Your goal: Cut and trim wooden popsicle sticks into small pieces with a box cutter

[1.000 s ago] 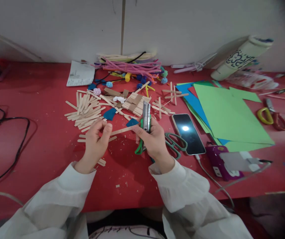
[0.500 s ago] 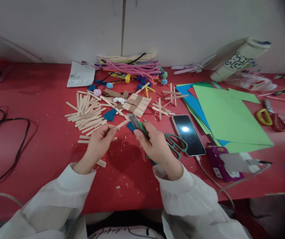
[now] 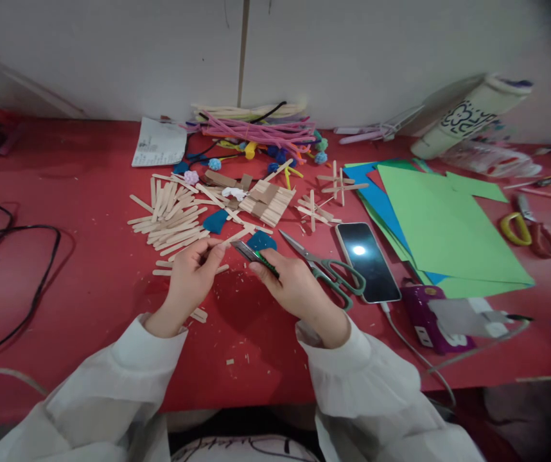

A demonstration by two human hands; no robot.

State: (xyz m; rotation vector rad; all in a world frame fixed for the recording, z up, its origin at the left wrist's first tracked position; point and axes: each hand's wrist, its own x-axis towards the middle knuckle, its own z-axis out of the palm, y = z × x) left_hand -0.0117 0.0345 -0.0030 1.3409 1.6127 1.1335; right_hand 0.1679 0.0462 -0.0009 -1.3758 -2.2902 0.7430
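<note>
My left hand (image 3: 197,273) pinches a wooden craft stick (image 3: 237,235), whose free end points up and to the right. In my right hand (image 3: 288,282) is a green utility knife (image 3: 264,262), its blade end angled up-left beside the stick; whether the blade touches the wood I cannot tell. Behind the hands lies a raft of joined sticks (image 3: 273,204) with brown strips across it. A heap of loose craft sticks (image 3: 172,212) spreads to the left. Blue scraps (image 3: 262,241) lie just past the knife.
Green-handled scissors (image 3: 336,276) and a phone (image 3: 368,260) with its cable are right of my hand. Farther right are coloured paper sheets (image 3: 449,224), a purple power strip (image 3: 424,314) and a leaning tumbler (image 3: 472,115). Pipe cleaners (image 3: 256,128) lie along the wall. A black cable (image 3: 49,256) curls at left.
My right hand has brought the knife down and left, closer to my left fingers along the stick. The scissors' blades now show. My left hand keeps its hold.
</note>
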